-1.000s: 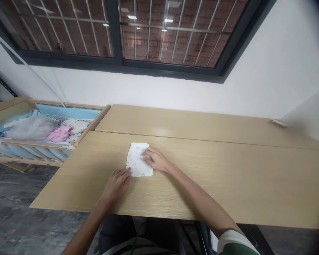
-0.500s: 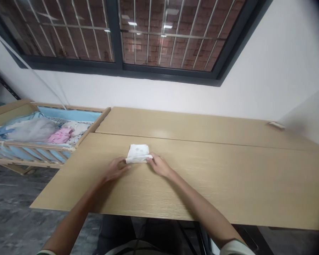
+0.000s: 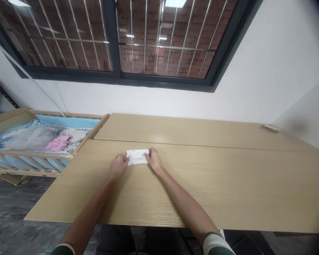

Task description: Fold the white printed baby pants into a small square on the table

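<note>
You have even, moderately bright indoor light: rectangular white lamp reflections show in the dark-framed, barred glass window (image 3: 164,58), faint glare marks the pale wood-grain tabletop (image 3: 218,184), and soft shadows fall beside your bare forearms (image 3: 93,209). Note that the small white folded cloth (image 3: 137,157) shows its print indistinctly, wide-angle distortion stretches the edges, and the right corners darken.
</note>
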